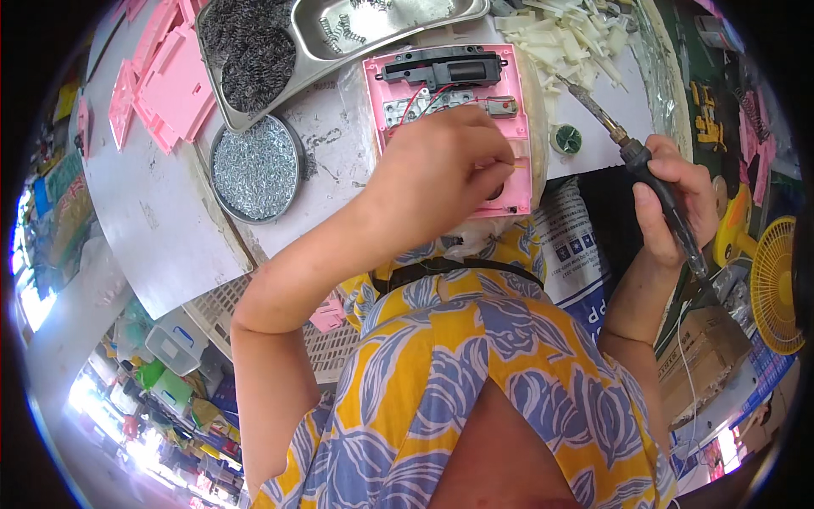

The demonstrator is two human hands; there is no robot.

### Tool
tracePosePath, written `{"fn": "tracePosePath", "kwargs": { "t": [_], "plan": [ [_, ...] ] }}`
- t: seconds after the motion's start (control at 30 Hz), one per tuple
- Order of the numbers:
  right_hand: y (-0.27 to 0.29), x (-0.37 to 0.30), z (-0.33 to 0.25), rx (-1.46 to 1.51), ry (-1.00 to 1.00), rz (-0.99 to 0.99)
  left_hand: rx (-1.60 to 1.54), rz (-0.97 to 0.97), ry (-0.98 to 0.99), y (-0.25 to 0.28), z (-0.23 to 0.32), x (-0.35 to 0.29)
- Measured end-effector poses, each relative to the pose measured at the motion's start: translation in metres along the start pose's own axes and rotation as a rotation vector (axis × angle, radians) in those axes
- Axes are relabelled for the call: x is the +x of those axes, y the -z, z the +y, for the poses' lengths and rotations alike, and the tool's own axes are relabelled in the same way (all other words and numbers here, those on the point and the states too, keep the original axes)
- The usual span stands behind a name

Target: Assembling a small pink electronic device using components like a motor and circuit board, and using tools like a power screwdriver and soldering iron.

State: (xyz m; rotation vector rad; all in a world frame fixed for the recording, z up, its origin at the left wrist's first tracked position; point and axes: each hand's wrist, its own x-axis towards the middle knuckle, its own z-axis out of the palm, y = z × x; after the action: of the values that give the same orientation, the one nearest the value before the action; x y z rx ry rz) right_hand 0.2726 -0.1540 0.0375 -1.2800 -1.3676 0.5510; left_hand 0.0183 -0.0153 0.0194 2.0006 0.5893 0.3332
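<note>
Right beside left hand (441, 174): table edge (585, 170)

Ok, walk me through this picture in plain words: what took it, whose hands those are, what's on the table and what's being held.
One picture, taken by a wide fisheye camera on a person's head, looking down, so straight edges bend near the rim. Both forearms coming up from below are that person's own.

The left hand rests on a pink plastic casing, opened to show a black part and thin red wires. The right hand grips a soldering iron, its tip aimed toward the casing.

On the white table lie a round tin of small silvery metal parts, a metal tray with dark springs, more pink casings and a heap of white plastic pieces.
</note>
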Motion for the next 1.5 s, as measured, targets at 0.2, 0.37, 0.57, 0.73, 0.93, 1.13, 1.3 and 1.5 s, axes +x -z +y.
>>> {"fn": "tracePosePath", "kwargs": {
  "t": [0.2, 0.37, 0.57, 0.73, 0.93, 1.13, 1.3, 1.5],
  "plan": [
    [-0.058, 0.008, 0.005, -0.121, 0.057, -0.135, -0.429, -0.036, 0.487, 0.009, 0.004, -0.005],
    [-0.102, 0.011, -0.002, -0.091, -0.002, -0.054, -0.471, -0.005, 0.446, 0.005, -0.004, -0.007],
    [-0.103, 0.010, 0.006, -0.123, 0.061, -0.040, -0.444, -0.003, 0.393, 0.004, -0.004, -0.008],
    [-0.098, 0.007, 0.010, -0.177, 0.084, -0.043, -0.459, 0.000, 0.407, 0.004, -0.002, -0.008],
    [-0.104, 0.008, 0.007, -0.071, 0.037, -0.030, -0.401, -0.011, 0.377, 0.004, -0.004, -0.008],
    [-0.101, 0.001, 0.005, -0.108, -0.002, -0.006, -0.442, 0.012, 0.386, 0.003, -0.002, -0.009],
    [-0.073, -0.008, 0.001, -0.202, 0.030, -0.014, -0.180, 0.044, 0.165, 0.000, -0.001, -0.011],
    [-0.016, -0.029, -0.013, 0.066, -0.205, 0.155, 0.042, 0.078, 0.017, -0.005, -0.002, -0.010]
  ]
}}
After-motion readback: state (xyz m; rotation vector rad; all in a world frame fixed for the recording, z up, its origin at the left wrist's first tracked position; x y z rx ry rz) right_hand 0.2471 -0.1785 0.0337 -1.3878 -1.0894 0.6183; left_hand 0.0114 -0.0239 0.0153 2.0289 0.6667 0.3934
